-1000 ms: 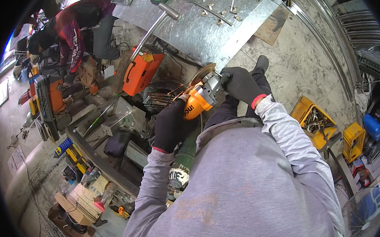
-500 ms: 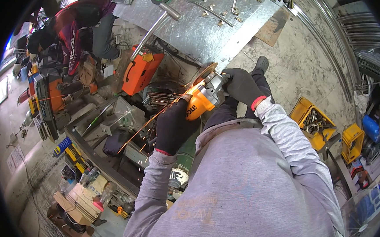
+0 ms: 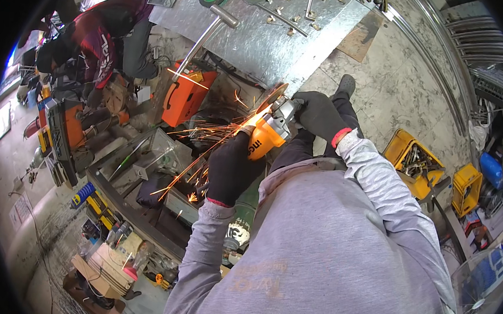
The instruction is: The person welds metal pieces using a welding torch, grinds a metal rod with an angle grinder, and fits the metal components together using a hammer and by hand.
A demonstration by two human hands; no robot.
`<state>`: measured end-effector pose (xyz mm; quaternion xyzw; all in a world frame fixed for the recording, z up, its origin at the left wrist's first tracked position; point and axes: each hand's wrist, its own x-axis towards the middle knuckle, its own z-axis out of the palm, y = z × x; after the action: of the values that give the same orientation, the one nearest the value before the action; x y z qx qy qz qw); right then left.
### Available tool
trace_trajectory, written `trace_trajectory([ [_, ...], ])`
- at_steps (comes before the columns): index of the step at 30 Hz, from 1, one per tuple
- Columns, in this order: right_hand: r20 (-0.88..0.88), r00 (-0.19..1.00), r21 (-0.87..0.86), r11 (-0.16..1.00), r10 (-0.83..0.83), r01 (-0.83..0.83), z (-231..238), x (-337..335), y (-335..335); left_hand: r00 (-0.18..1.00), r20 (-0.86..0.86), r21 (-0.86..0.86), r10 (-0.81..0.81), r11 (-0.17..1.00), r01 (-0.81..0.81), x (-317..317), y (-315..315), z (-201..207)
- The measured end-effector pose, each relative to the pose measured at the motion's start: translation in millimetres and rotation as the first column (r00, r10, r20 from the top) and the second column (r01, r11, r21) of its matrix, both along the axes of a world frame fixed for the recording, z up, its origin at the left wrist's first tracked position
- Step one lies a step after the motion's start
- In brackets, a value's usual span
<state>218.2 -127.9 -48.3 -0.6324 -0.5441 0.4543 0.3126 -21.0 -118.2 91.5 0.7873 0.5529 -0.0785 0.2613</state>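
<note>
An orange angle grinder [image 3: 266,139] with a silver gear head is at the front edge of the sheet-metal table [image 3: 253,46]. My left hand [image 3: 234,170], in a black glove, is wrapped round its body. Also black-gloved, my right hand [image 3: 322,116] is closed against the side of the gear head; its fingertips and whatever part they grip are mostly hidden. The brownish disc [image 3: 273,96] meets the table's corner edge. From there orange sparks [image 3: 209,132] spray left and down, past my left hand.
Left of the table stands an orange box-shaped machine [image 3: 186,101]. A hammer [image 3: 223,16] lies on the table among small metal pieces. Another person [image 3: 99,41] bends over work at the upper left. Yellow crates [image 3: 400,145] stand at the right, near long metal tubes [image 3: 427,64].
The spark spray has grown wider and denser, with streaks now in front of the orange machine. My hands and the grinder are almost where they were. The other person's arm has shifted.
</note>
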Motion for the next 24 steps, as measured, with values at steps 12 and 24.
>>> trace_trajectory([
  [12, -0.011, 1.0, 0.01, 1.0, 0.018, -0.017, 0, 2, 3, 0.999, 0.053, -0.038, -0.004, 0.999, 0.006, -3, 7, -1],
  [24, -0.27, 0.961, -0.229, 0.966, 0.056, -0.121, -1, 23, 14, 0.992, 0.074, -0.122, 0.097, 0.989, -0.088, -9, 3, 5],
])
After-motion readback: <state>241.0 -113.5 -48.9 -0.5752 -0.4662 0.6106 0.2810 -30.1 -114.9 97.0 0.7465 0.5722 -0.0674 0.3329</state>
